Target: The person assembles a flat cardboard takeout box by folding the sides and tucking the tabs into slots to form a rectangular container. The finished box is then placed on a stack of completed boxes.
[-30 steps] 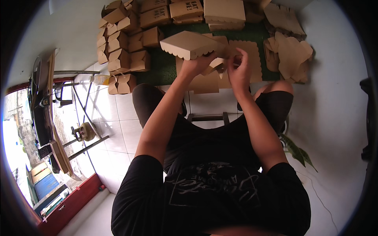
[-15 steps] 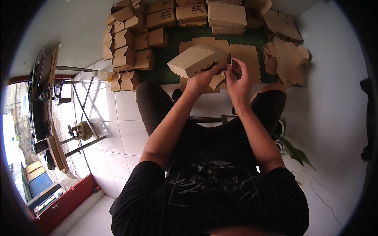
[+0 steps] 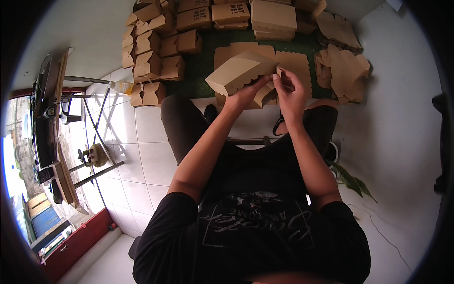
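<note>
A partly folded brown cardboard box with a scalloped edge is held tilted above the work surface. My left hand is closed on its near side, the thumb reaching toward the right end. At that right end, my right hand pinches a small corner flap between thumb and fingers. Beneath the box lie flat cardboard blanks with wavy edges, partly covered by the box and my hands. Part of the box's right corner is hidden behind my fingers.
Folded small boxes are stacked at the left of the green mat. Larger closed boxes stand at the back. Flat cardboard pieces pile up at the right. A bottle is beside the left stack.
The box has tilted slightly and shifted a little to the right. My right fingers have changed their pinch at its right corner; my left hand keeps its hold.
</note>
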